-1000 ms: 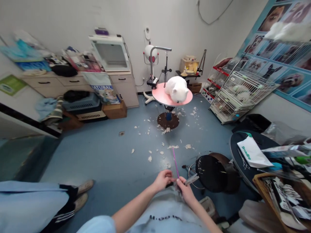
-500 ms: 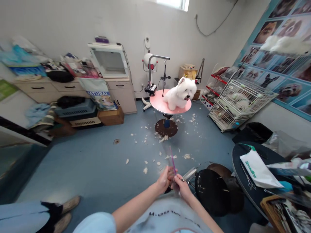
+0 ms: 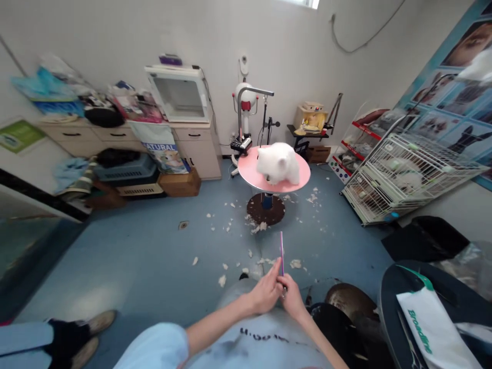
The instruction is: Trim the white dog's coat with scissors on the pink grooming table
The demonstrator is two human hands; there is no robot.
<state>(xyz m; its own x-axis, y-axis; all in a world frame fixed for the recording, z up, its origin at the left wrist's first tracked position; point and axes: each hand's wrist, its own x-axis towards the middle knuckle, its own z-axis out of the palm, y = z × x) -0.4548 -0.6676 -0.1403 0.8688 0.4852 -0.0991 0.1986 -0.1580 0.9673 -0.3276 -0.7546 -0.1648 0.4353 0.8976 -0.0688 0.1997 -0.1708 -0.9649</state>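
In front of my body, my right hand [image 3: 292, 297] is closed around the handles of a pair of scissors [image 3: 282, 251]. Their slim purple blade points forward and up. My left hand [image 3: 267, 291] lies against the scissors from the left, fingers stretched out along the lower blade. Most of the handles are hidden by my fingers. Ahead of the hands, out of reach of the blade, a white fluffy dog [image 3: 280, 163] is on a round pink grooming table [image 3: 249, 163], its head lowered toward the left.
White fur clumps [image 3: 222, 281] litter the blue floor. To my right are a black stool [image 3: 334, 333] and a dark round table [image 3: 392, 292] bearing a white pouch [image 3: 430, 328]. Wire cages [image 3: 407, 179] line the right wall. Another person's shoes [image 3: 102, 323] show at lower left.
The dog has turned and lowered its head, which faced right before. My left fingers have straightened along the blade. The view has shifted, so the round table at right appears lower.
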